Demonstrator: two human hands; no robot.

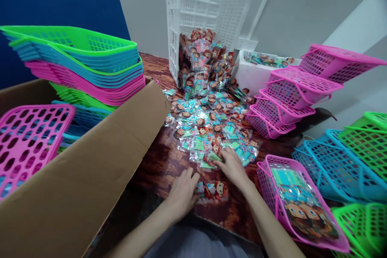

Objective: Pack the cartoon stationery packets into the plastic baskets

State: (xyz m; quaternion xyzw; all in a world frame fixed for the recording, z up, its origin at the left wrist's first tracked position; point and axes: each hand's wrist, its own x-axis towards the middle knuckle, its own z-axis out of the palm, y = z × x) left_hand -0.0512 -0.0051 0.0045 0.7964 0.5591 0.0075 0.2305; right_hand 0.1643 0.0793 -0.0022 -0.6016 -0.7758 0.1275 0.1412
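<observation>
My left hand (183, 191) is low over the table's near edge, its fingers curled around the left end of a few clear packets (220, 189) printed with a red-haired cartoon doll. These packets lie flat on the wood. Farther right, my right hand (232, 166) reaches to the near side of a loose pile of similar packets (201, 121). Its thumb and fingers close on a green-and-blue doll packet (214, 156) there. The fingertips of both hands are partly hidden.
A white crate (173, 20) lies tipped at the back, spilling packets. A cardboard box (121, 145) with stacked baskets (90, 60) stands left. Pink baskets (281, 96) are stacked right, beside a white bin (254, 73). A pink basket (267, 185) of packets sits near my right arm, beside blue baskets (329, 165).
</observation>
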